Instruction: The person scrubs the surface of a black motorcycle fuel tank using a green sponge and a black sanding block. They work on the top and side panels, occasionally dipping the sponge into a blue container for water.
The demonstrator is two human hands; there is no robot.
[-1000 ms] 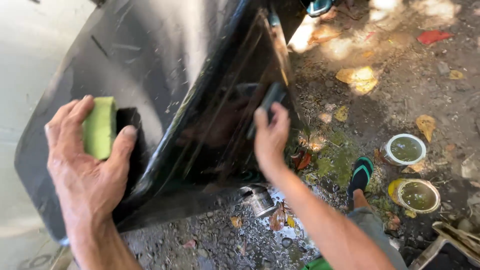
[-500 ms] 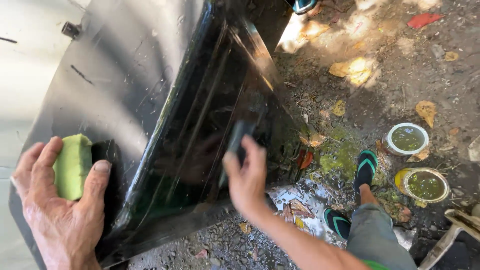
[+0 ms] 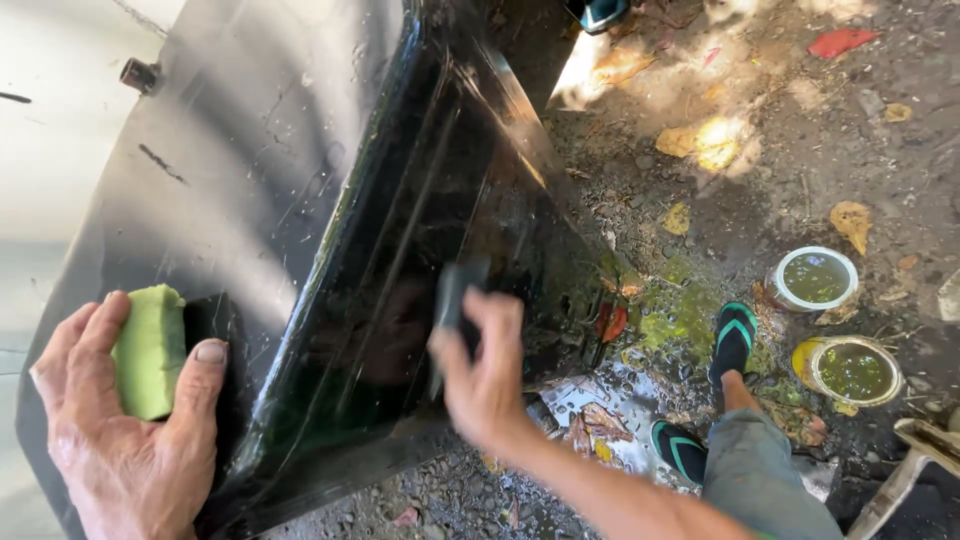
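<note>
My left hand [image 3: 120, 430] grips one green sponge [image 3: 148, 350] at the lower left corner of the single glossy black panel [image 3: 330, 230]. My right hand [image 3: 485, 375], blurred, presses one dark pad [image 3: 452, 295] near its lower edge. Two cans [image 3: 812, 278] of greenish liquid stand on the ground [image 3: 800, 130].

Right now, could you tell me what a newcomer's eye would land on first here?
The big glossy black panel fills the middle, wet and reflective. At lower left the left hand presses a green sponge against it; the right hand holds a dark sanding block on its face. Two open cans sit on the littered ground at right.
</note>
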